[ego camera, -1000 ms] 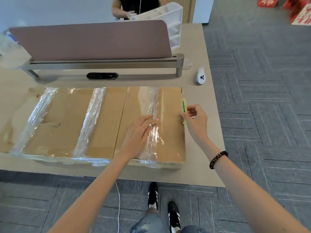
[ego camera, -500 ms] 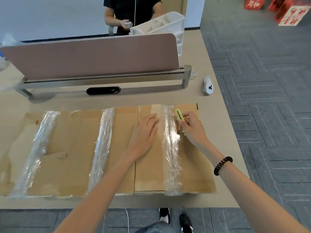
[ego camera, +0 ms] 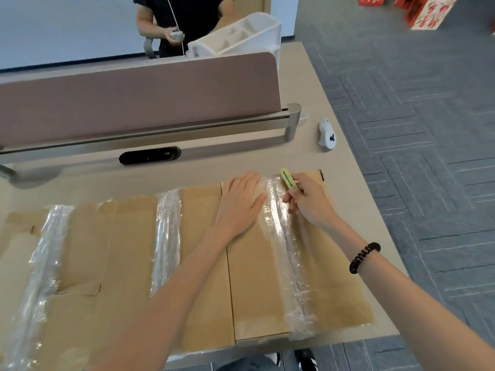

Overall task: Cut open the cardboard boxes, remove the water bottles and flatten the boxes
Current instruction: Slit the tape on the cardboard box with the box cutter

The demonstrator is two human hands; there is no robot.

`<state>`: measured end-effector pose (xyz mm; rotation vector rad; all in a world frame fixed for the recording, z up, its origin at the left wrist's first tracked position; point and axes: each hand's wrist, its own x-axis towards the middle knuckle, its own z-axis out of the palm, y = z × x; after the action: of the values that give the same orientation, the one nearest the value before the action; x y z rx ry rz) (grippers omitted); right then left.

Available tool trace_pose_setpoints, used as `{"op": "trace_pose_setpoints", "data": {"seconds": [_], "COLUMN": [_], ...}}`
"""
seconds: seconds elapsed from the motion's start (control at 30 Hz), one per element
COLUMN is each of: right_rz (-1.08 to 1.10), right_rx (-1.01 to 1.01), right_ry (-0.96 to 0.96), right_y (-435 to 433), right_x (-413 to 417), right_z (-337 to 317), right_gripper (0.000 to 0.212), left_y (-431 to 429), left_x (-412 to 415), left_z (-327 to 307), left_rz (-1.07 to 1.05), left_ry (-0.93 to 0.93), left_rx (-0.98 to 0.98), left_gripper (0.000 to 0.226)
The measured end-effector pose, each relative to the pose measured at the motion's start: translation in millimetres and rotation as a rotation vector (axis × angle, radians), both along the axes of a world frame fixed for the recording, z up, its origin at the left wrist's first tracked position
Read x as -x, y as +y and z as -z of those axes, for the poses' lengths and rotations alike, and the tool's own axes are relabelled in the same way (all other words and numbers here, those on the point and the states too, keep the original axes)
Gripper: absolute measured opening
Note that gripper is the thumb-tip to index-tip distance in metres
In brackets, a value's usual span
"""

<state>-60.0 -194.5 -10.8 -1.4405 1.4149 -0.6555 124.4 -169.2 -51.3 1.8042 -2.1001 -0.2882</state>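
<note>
Brown cardboard box [ego camera: 128, 263], 3 clear wrap bands, flaps shut.

Bare forearms, one bracelet, dark shoes

Both forearms are uncovered up to the frame edge. A black beaded bracelet [ego camera: 364, 257] circles the wrist behind the right hand [ego camera: 308, 202]. At the bottom edge, dark trousers [ego camera: 246, 365] and a black shoe [ego camera: 306, 360] with white trim show.

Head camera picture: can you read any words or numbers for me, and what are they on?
Red boxes: white signs, too blurred to read.
White gadget: a black mark, no letters.
Green cutter: dark marks, too small to read.
Cardboard box: no print shows.
</note>
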Motion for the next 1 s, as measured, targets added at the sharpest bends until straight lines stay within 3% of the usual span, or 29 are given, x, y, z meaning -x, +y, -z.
{"op": "trace_pose_setpoints", "data": {"seconds": [0.17, 0.4, 0.8, 1.0], "right_rz": [0.03, -0.023, -0.109, -0.117], "right_rx": [0.107, 0.232, 0.301, 0.296], "right_ry": [0.105, 0.344, 0.726, 0.764], "right_y": [2, 11, 9, 5], "right_x": [-4, -13, -35, -38], "right_z": [3, -4, -32, -37], "right_gripper": [0.018, 0.027, 0.021, 0.023], "left_y": [-2, -3, -3, -3], "left_x": [-1, -3, -3, -2], "left_z": [2, 7, 8, 7], "left_rz": [0.003, 0.003, 0.003, 0.002], "left_ry": [-0.026, -0.003, 0.0, 0.007], "left_rx": [0.077, 0.1, 0.083, 0.097], "left_gripper": [0.044, 0.043, 0.046, 0.042]}}
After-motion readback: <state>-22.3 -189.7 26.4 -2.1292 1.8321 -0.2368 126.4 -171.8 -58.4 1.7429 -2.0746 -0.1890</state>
